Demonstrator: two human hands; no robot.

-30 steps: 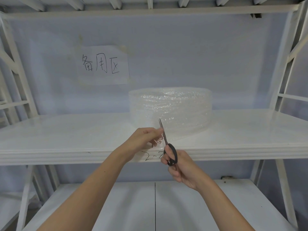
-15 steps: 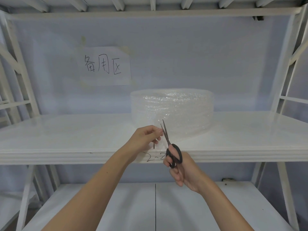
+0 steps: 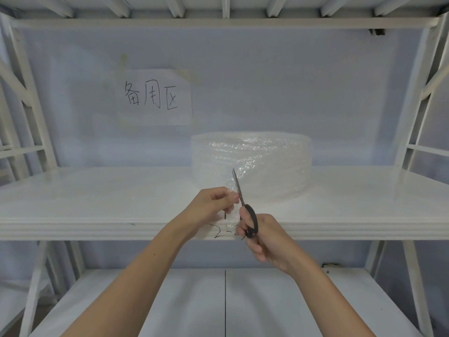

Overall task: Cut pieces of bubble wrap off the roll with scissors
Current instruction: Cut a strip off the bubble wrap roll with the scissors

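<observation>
Right hand (image 3: 264, 239) is closed through the black loops of the scissors (image 3: 243, 203), blades nearly together; left hand (image 3: 211, 205), just beside it, pinches the loose flap of wrap (image 3: 232, 215). Beyond both hands the roll (image 3: 251, 164) sits flat on the shelf (image 3: 97, 190), its axis upright. No cut pieces show anywhere, so I judge this an early cut, partway up the flap, with the top of the strip left to sever. Scissors run long-axis away from me, tips pointing up toward the roll, handles toward my wrist.
</observation>
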